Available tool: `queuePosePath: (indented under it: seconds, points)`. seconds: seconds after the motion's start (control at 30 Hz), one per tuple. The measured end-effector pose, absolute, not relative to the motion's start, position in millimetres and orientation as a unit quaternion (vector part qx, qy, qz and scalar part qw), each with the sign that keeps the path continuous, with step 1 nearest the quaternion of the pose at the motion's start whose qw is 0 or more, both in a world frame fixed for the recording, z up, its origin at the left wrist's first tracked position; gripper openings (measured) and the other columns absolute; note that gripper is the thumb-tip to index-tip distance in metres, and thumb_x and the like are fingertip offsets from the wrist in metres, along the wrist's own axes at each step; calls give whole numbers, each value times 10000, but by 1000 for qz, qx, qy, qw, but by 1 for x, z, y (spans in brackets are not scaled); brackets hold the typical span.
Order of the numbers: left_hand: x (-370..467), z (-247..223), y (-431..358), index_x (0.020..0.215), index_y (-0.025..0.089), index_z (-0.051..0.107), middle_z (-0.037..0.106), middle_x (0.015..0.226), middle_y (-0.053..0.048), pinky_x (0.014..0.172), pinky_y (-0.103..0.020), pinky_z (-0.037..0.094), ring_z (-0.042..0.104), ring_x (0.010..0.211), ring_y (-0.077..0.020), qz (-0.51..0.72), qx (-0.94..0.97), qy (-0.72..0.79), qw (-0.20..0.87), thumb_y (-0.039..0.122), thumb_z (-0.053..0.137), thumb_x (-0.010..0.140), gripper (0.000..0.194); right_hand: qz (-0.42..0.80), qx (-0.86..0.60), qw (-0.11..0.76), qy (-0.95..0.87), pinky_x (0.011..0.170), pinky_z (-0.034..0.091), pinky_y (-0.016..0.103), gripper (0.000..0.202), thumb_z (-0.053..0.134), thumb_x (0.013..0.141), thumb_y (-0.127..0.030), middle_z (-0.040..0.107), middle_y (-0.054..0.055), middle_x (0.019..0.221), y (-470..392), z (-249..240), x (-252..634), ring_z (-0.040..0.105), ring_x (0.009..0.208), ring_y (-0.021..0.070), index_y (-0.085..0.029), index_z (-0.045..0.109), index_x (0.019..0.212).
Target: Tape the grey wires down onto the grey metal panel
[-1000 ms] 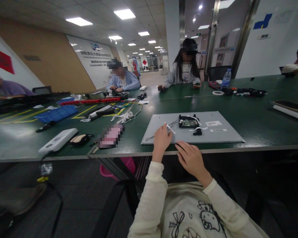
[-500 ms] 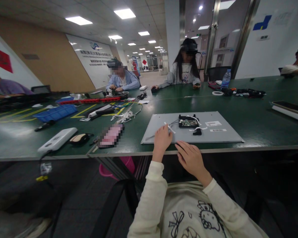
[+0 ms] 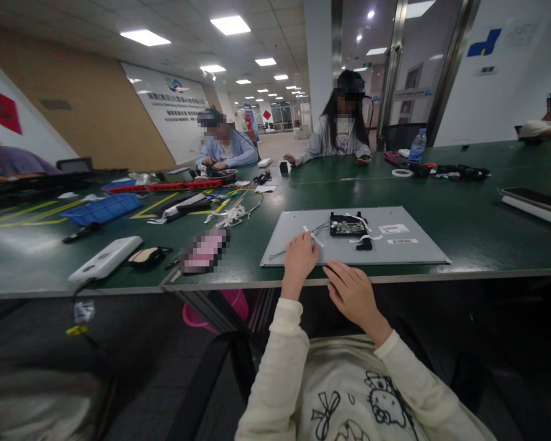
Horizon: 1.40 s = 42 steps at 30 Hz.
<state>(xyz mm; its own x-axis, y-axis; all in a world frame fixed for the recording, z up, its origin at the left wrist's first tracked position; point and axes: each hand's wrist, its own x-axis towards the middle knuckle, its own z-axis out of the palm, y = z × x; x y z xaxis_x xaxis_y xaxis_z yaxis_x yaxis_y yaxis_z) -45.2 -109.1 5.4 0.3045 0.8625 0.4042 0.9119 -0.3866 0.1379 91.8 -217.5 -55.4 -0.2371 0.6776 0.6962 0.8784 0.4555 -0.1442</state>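
Note:
A flat grey panel (image 3: 298,226) lies on the green table in front of me. It carries a black bracket with a circuit board (image 3: 346,226), thin grey cables (image 3: 321,226), white tape strips and labels. Over the panel's front left edge rests my left hand (image 3: 302,256), fingers lightly bent and lying on the surface beside a tape strip; the fingertips are partly hidden. My right hand (image 3: 351,289) leans on the table edge just below the panel, with fingers stretched and slightly apart, nothing in them. A small black part (image 3: 364,244) lies below the bracket.
Left of the panel are a phone (image 3: 206,251), a computer mouse (image 3: 147,256), a white power strip (image 3: 105,258) and a blue tray (image 3: 101,210). A water bottle (image 3: 417,147) and tape roll (image 3: 403,173) stand to the right. Several co-workers sit around the table.
My hands and the panel stay put. Across the table, a co-worker's hand has drawn back a little from a small black object, which shows more plainly.

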Motion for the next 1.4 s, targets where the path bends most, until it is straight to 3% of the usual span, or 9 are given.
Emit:
queuePosePath:
  seconds: [0.33, 0.53, 0.67, 0.83, 0.97, 1.17, 1.4]
  points:
    - [-45, 5, -109, 1221, 156, 515, 618, 1179, -125, 968, -356, 416, 573, 1119, -246, -206, -806, -551, 63, 237, 454, 913, 324, -127, -510, 360, -771, 998, 397, 372, 405, 427, 934, -216, 551, 92, 1365, -218, -57, 90, 483, 1274, 205, -194, 580, 1309]
    - [-46, 4, -111, 1281, 143, 477, 598, 1218, -134, 989, -350, 407, 555, 1152, -241, -220, -805, -548, 51, 238, 456, 915, 379, -77, -466, 319, -821, 1000, 425, 380, 335, 494, 924, -302, 640, 91, 1234, -204, -12, 112, 567, 1155, 207, -191, 640, 1205]
    - [-46, 3, -110, 1327, 126, 440, 557, 1286, -152, 1000, -360, 402, 539, 1177, -243, -242, -798, -550, 45, 218, 468, 907, 432, -110, -430, 250, -861, 1105, 239, 578, 461, 619, 844, -409, 485, 72, 1428, -178, 20, 140, 332, 1374, 307, -269, 595, 1283]
    - [-45, 6, -110, 1337, 133, 441, 529, 1328, -156, 1006, -375, 408, 524, 1198, -253, -254, -786, -562, 35, 213, 463, 905, 440, -119, -490, 193, -842, 1047, 64, 742, 644, 577, 805, -632, 389, 97, 1494, -155, 6, 177, 193, 1414, 399, -301, 536, 1356]
    - [-43, 8, -111, 1321, 130, 457, 520, 1340, -154, 1024, -385, 405, 507, 1217, -256, -266, -786, -557, 32, 200, 472, 893, 434, -83, -514, 189, -833, 1040, 116, 739, 632, 503, 838, -663, 282, 99, 1548, -150, -13, 195, 143, 1428, 402, -303, 538, 1356]
    - [-44, 6, -108, 1278, 147, 490, 522, 1325, -151, 1052, -419, 394, 487, 1241, -263, -313, -777, -544, 51, 182, 487, 881, 399, -14, -566, 178, -805, 1028, 187, 727, 707, 497, 778, -742, 6, 47, 1609, -143, -12, 200, 33, 1441, 423, -334, 528, 1355]
    - [-45, 3, -108, 1270, 131, 493, 516, 1327, -164, 1063, -435, 389, 465, 1264, -270, -307, -781, -540, 64, 201, 488, 892, 384, 23, -654, 163, -739, 997, 203, 755, 810, 446, 742, -804, -23, 64, 1604, -123, -13, 218, -12, 1425, 464, -282, 529, 1355]
